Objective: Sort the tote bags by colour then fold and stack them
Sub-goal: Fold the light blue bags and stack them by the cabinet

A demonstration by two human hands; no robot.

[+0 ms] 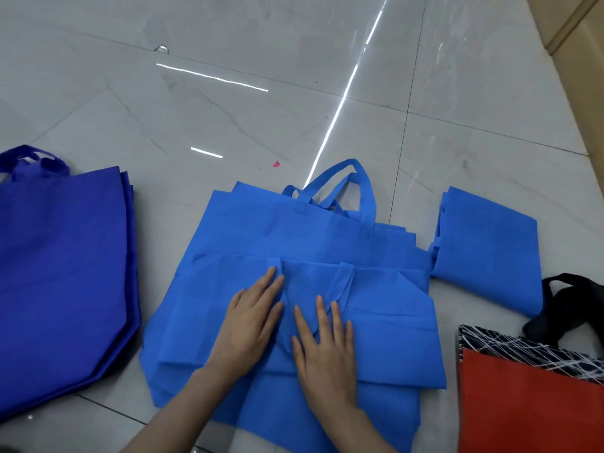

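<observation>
Grey glossy floor tiles (228, 119) fill the scene, and we see bright lines of light reflected on them. Near the middle, both hands lie flat on a light blue tote bag (392, 308). The left hand (251, 325) has its fingers straight and a little spread, and the palm presses on the cloth. The right hand (327, 351) is just beside it, also flat with straight fingers, pressing the same bag; neither hand is curled around anything.

This bag looks partly folded. Its handles are turned inward onto the body, and one strap passes under the fingers of the right hand. It rests on top of a pile of light blue bags (294, 233), which lie flat on the floor. The loop handles (346, 181) of the pile point to the far side.

Just to the right of the pile, touching its edge, lies a folded light blue bag (490, 243). At the near right we see a red bag (523, 407) with a black and white striped band on top, and black handles (568, 305) behind it.

On the left, apart from the light blue pile, lies a pile of dark blue bags (62, 273). A small pink scrap (276, 164) lies on the floor beyond the middle pile, and a cardboard box (575, 24) stands at the far right corner.
</observation>
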